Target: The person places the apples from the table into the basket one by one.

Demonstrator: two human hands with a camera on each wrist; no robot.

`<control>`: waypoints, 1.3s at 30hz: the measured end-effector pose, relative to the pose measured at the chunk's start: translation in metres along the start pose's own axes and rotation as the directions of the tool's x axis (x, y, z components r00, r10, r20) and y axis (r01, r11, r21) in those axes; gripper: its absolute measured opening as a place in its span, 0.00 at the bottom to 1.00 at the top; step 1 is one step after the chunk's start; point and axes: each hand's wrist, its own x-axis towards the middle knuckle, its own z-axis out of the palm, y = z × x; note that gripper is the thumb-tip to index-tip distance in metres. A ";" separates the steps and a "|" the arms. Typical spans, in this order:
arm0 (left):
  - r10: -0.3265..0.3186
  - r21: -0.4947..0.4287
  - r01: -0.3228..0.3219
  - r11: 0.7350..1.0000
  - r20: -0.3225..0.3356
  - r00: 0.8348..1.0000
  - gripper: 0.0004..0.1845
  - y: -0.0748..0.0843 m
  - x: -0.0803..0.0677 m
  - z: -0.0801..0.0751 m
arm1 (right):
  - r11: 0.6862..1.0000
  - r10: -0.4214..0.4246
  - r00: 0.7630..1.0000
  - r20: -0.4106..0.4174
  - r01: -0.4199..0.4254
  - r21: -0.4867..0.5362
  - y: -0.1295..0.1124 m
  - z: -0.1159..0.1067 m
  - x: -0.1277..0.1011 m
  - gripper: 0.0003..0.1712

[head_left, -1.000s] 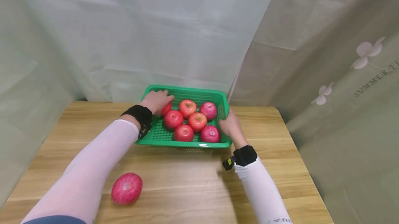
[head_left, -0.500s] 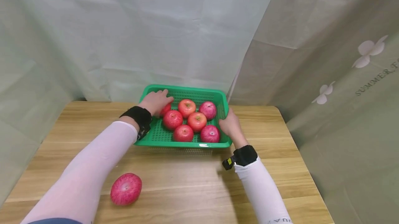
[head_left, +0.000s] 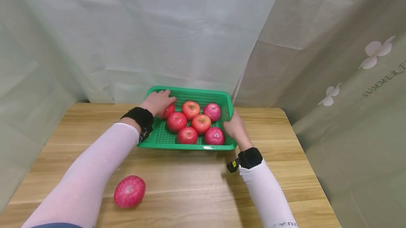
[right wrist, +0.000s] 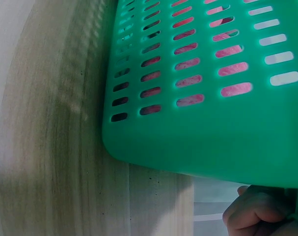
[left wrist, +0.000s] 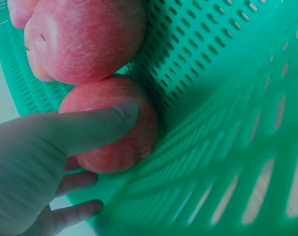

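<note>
Fingers [left wrist: 90, 125] of left hand [head_left: 158, 102] curl round apple [left wrist: 117, 128] at basket's [head_left: 190, 147] far-left corner; right hand [head_left: 234, 127] grips right rim. Apple likely firm, smooth, bruisable; cup it whole.

Wood table [head_left: 285, 171]: green basket [head_left: 190, 92], 1 loose apple [head_left: 129, 191].

Glossy green plastic basket [head_left: 226, 104], slotted and smooth. Smooth red apples [head_left: 190, 122] with a soft sheen, faintly streaked. Matt light wooden counter [head_left: 190, 178], visibly grained. Creased pale cloth backdrop [head_left: 158, 37], dull. Smooth white fabric sleeves [head_left: 95, 171].
</note>
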 end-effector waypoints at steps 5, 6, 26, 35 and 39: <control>-0.027 -0.034 0.028 0.999 0.036 0.999 0.38 0.003 -0.006 -0.007 | 1.000 0.000 1.000 -0.001 0.000 -0.001 -0.001 -0.001 -0.001 0.35; -0.034 -0.041 0.036 0.999 0.047 0.998 0.38 0.004 -0.007 -0.009 | 1.000 0.001 1.000 -0.001 -0.001 0.000 -0.002 -0.001 -0.002 0.35; -0.056 -0.114 0.070 0.991 0.118 0.991 0.47 0.007 -0.013 -0.018 | 1.000 0.007 1.000 -0.001 -0.007 0.011 -0.003 -0.002 -0.004 0.35; -0.048 -0.145 0.067 0.987 0.132 0.990 0.46 0.013 -0.023 -0.030 | 1.000 0.007 1.000 0.000 -0.007 0.009 -0.002 -0.002 -0.003 0.35; -0.037 -0.182 0.057 0.982 0.112 0.993 0.45 0.012 -0.026 -0.034 | 1.000 0.005 1.000 0.002 -0.005 0.014 -0.002 -0.001 -0.004 0.34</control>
